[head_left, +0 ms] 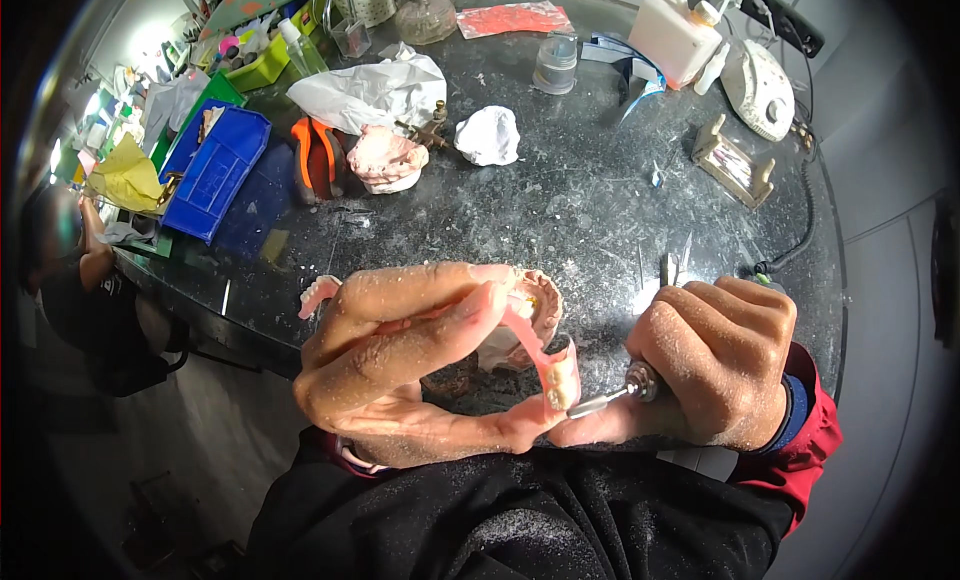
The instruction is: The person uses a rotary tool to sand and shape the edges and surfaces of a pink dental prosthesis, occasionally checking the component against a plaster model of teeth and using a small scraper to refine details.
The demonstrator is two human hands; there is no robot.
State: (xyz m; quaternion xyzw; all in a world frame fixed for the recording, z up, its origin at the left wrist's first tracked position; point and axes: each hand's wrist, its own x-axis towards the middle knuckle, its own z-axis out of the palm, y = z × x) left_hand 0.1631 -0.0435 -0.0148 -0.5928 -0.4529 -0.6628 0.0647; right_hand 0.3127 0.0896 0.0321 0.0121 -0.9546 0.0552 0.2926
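- Pink denture (560, 372) was pinched at both ends by the left hand (400, 365).
- Right hand (715, 355) was closed around a rotary handpiece (643, 380), its metal bur (597, 403) at the denture's teeth; contact could not be told.
- Just beyond the denture lay a plaster cast (546, 305).
- Left of the left grip lay a pink toothed piece (318, 296).

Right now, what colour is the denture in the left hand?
The denture is pink with cream-coloured teeth; best seen in the head view.
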